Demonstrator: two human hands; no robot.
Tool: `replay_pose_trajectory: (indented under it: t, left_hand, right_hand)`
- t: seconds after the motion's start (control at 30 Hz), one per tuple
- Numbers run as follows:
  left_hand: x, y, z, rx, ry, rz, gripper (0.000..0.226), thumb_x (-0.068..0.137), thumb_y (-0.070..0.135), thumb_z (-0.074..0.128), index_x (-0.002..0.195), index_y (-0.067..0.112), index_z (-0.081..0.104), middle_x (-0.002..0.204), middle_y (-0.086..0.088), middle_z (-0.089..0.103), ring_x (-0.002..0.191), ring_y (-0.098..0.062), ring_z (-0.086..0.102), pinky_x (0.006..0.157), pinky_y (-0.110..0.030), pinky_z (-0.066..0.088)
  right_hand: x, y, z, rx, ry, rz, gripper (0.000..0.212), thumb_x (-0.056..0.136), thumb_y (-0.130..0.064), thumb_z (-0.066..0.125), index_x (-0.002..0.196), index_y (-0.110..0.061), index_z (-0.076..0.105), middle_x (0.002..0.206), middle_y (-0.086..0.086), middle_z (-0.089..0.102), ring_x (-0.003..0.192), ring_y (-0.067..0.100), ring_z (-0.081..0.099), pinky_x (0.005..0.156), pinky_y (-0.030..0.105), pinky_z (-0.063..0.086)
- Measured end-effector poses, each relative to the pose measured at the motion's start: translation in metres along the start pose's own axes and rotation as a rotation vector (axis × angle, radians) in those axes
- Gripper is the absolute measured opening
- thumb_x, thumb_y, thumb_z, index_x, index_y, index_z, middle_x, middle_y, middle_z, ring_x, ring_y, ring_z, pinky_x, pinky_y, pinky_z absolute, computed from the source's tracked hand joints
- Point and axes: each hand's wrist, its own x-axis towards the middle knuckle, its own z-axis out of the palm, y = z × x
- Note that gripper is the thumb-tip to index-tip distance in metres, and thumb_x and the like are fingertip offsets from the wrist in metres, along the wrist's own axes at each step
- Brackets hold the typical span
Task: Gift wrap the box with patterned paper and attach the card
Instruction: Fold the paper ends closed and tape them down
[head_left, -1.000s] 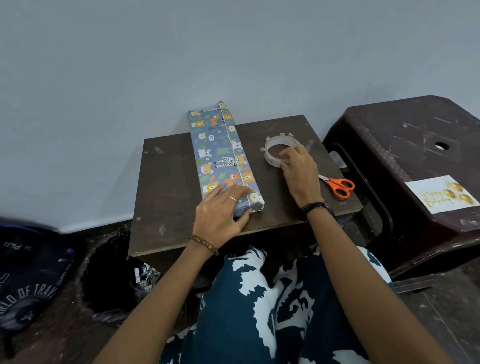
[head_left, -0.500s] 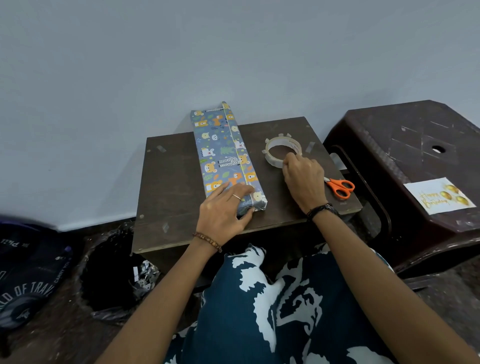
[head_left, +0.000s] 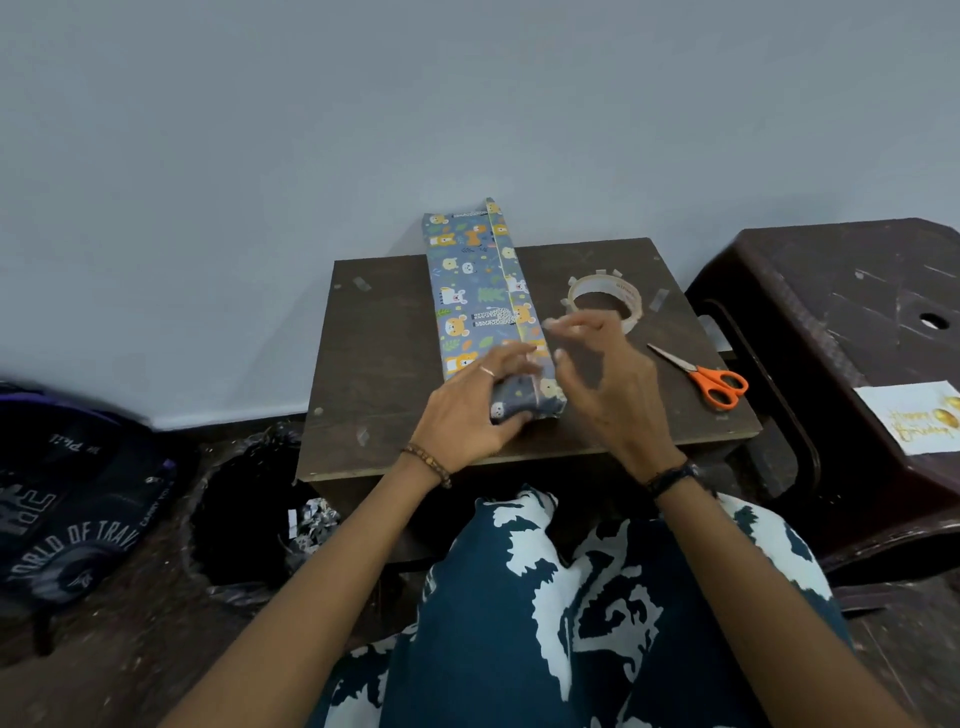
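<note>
Standing against a pale grey wall, a small dark brown surface is flanked by a dark plastic stool on the right w/ a white-and-gold card laid on it. A tape roll & orange scissors are seen on the surface right of the box, which is long, narrow, wrapped in blue animal-print paper, lying lengthwise at centre. Its near end is pressed by the left hand, fingers curled round it. The right hand is blurred, held just beside the box; grip can't be told.
</note>
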Motion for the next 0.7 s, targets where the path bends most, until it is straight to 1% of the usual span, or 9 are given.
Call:
replay_pose_trajectory:
  t: [0.07,0.1,0.17,0.23,0.3,0.4,0.5,0.6,0.7]
  left_hand:
    - [-0.001,0.002,-0.008,-0.305,0.083,0.018,0.049,0.076,0.017,0.059,0.119,0.033,0.042,0.122,0.011,0.055,0.119,-0.011,0.052,0.098,-0.035,0.045]
    - [-0.004,0.001,-0.010,-0.375,0.170,0.029,0.043,0.076,0.014,0.057,0.117,0.022,0.046,0.119,0.005,0.054,0.118,-0.013,0.052,0.101,-0.037,0.043]
    - [-0.019,-0.004,-0.014,-0.339,0.342,0.014,0.036,0.076,0.010,0.053,0.112,0.010,0.051,0.114,-0.005,0.053,0.114,-0.018,0.052,0.102,-0.037,0.041]
    - [-0.040,-0.008,-0.014,-0.172,0.459,0.007,0.025,0.078,0.008,0.054,0.103,0.009,0.056,0.107,-0.005,0.051,0.106,-0.015,0.053,0.097,-0.026,0.043]
    - [-0.061,-0.011,-0.011,0.000,0.444,0.025,0.015,0.081,0.009,0.057,0.096,0.011,0.059,0.104,0.000,0.051,0.100,-0.011,0.054,0.088,-0.019,0.044]
    - [-0.077,-0.016,-0.002,0.190,0.363,0.051,0.017,0.082,0.020,0.059,0.094,0.009,0.063,0.106,0.004,0.047,0.097,-0.015,0.057,0.080,-0.026,0.049]
    - [-0.076,-0.020,0.002,0.270,0.375,0.058,0.025,0.083,0.029,0.060,0.095,0.007,0.065,0.107,0.004,0.042,0.093,-0.016,0.057,0.076,-0.026,0.050]
    - [-0.073,-0.028,0.000,0.317,0.384,0.086,0.028,0.082,0.033,0.061,0.095,0.008,0.058,0.109,0.000,0.040,0.094,-0.012,0.051,0.070,-0.024,0.053]
    - [-0.073,-0.038,-0.004,0.330,0.376,0.063,0.029,0.082,0.035,0.059,0.094,0.009,0.063,0.116,-0.001,0.039,0.098,-0.014,0.052,0.068,-0.028,0.056]
  right_hand:
    - [-0.011,-0.013,0.011,0.117,-0.139,-0.005,0.038,0.085,-0.020,0.057,0.122,-0.011,0.053,0.123,-0.013,0.046,0.102,0.004,0.056,0.081,0.013,0.043]
    - [-0.016,-0.014,0.015,0.150,-0.214,0.009,0.045,0.085,-0.016,0.061,0.127,-0.014,0.046,0.129,-0.010,0.045,0.107,0.004,0.055,0.082,0.014,0.044]
    - [-0.019,-0.012,0.020,0.158,-0.333,0.020,0.056,0.085,-0.013,0.065,0.130,-0.019,0.033,0.137,-0.005,0.045,0.114,0.003,0.053,0.086,0.020,0.048]
    - [-0.019,-0.010,0.021,0.104,-0.372,0.011,0.060,0.085,-0.014,0.065,0.128,-0.026,0.027,0.135,-0.005,0.051,0.117,0.001,0.052,0.087,0.025,0.049]
    - [-0.019,-0.009,0.021,0.094,-0.374,0.026,0.060,0.084,-0.014,0.065,0.124,-0.034,0.025,0.127,-0.005,0.059,0.117,0.000,0.053,0.089,0.026,0.050]
    - [-0.019,-0.011,0.023,0.085,-0.354,0.028,0.059,0.084,-0.014,0.065,0.123,-0.033,0.025,0.123,-0.005,0.062,0.116,-0.003,0.054,0.089,0.024,0.050]
    - [-0.019,-0.010,0.024,0.081,-0.337,0.031,0.058,0.084,-0.013,0.064,0.123,-0.032,0.026,0.121,-0.007,0.062,0.114,-0.005,0.054,0.088,0.020,0.049]
    - [-0.018,-0.009,0.024,0.059,-0.331,0.021,0.057,0.084,-0.011,0.063,0.124,-0.030,0.026,0.120,-0.010,0.061,0.113,-0.007,0.053,0.085,0.020,0.050]
    - [-0.018,-0.008,0.024,0.043,-0.329,0.016,0.058,0.084,-0.009,0.063,0.123,-0.030,0.026,0.118,-0.013,0.060,0.112,-0.008,0.053,0.081,0.020,0.051]
